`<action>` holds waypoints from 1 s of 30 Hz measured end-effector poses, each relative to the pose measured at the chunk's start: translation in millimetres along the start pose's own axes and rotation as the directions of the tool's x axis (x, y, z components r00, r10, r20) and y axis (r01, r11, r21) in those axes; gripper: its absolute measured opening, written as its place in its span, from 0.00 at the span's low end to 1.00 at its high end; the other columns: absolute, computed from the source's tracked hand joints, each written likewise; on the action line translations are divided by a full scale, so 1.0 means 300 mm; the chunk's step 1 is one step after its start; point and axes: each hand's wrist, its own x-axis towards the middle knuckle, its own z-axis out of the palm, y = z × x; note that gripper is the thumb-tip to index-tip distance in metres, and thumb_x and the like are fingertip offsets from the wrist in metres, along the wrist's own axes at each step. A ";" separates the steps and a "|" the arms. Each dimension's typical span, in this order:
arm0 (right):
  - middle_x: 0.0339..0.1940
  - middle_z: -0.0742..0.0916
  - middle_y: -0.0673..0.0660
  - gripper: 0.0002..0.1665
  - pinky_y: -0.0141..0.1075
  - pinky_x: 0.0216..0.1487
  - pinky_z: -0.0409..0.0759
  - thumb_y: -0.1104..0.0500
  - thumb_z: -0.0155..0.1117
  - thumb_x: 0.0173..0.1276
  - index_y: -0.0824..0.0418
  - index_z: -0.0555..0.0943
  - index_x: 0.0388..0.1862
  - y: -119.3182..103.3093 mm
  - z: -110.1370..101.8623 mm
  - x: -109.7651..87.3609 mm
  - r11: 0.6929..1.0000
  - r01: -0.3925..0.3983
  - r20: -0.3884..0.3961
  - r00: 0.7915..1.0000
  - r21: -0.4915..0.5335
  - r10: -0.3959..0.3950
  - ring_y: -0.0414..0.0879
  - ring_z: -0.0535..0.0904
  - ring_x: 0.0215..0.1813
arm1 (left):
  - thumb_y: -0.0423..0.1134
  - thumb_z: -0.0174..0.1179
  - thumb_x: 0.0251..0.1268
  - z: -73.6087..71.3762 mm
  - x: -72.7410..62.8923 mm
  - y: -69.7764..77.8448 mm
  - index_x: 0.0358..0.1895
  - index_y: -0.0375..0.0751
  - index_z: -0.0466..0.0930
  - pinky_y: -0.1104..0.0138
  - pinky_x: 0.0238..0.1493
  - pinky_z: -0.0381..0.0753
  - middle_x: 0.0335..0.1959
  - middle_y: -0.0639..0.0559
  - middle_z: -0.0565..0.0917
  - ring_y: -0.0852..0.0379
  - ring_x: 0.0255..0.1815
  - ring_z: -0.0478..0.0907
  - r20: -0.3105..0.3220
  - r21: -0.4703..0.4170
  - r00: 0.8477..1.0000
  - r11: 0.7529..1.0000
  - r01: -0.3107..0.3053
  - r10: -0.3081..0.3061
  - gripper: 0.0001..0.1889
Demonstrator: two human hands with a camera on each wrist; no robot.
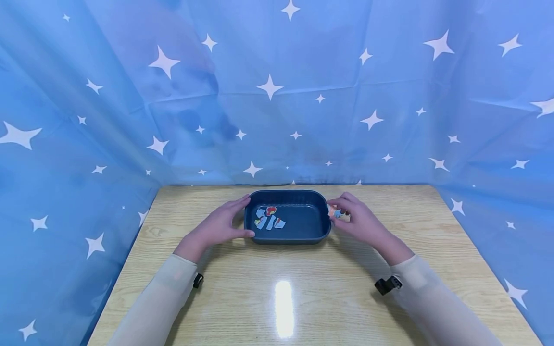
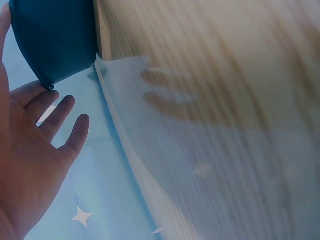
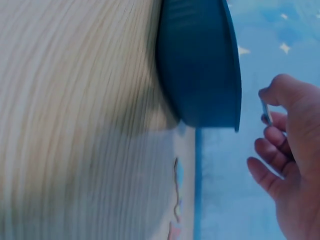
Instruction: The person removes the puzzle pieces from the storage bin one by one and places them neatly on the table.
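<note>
A dark blue tray [image 1: 307, 223] with rounded corners rests on the table. My left hand [image 1: 218, 223] holds its left end, the thumb at the front corner and the index finger at the back corner. In the left wrist view the other fingers of my left hand [image 2: 37, 135] spread loosely below the tray's rim [image 2: 50, 87]. Just off the tray's right end, my right hand [image 1: 357, 218] pinches a small thin flat piece [image 3: 266, 111] between thumb and index finger. Several irregular printed pieces [image 1: 270, 222] lie inside the tray, toward its left.
More flat printed pieces [image 3: 177, 190] lie on the table beside the tray's right end, partly hidden by my right hand in the head view. The wooden table [image 1: 233, 288] ends at a blue star-patterned cloth [image 1: 268, 120] hanging behind and at the sides.
</note>
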 end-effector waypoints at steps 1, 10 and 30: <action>0.50 0.83 0.58 0.25 0.50 0.42 0.86 0.63 0.75 0.76 0.64 0.85 0.70 0.008 -0.004 -0.007 1.000 -0.007 -0.003 1.000 -0.009 0.007 0.59 0.83 0.50 | 0.69 0.77 0.64 0.000 0.000 0.000 0.92 0.52 0.56 0.40 0.85 0.60 0.92 0.57 0.56 0.40 0.90 0.56 0.000 -0.001 1.000 1.000 -0.001 0.001 0.59; 0.48 0.82 0.59 0.27 0.37 0.39 0.83 0.68 0.74 0.74 0.66 0.84 0.71 0.095 -0.048 -0.066 0.996 -0.043 -0.027 0.999 -0.073 0.041 0.55 0.81 0.46 | 0.68 0.77 0.64 0.001 -0.002 0.001 0.92 0.53 0.55 0.40 0.86 0.60 0.92 0.58 0.55 0.41 0.90 0.55 0.001 -0.005 1.000 1.000 0.003 -0.003 0.59; 0.49 0.82 0.61 0.28 0.60 0.53 0.87 0.67 0.75 0.73 0.72 0.82 0.70 0.250 -0.128 -0.123 0.977 -0.133 0.053 0.988 -0.167 0.143 0.61 0.84 0.51 | 0.65 0.78 0.65 -0.003 -0.002 0.007 0.92 0.52 0.56 0.40 0.86 0.60 0.92 0.58 0.56 0.41 0.90 0.55 0.004 -0.003 1.000 1.000 0.016 -0.016 0.58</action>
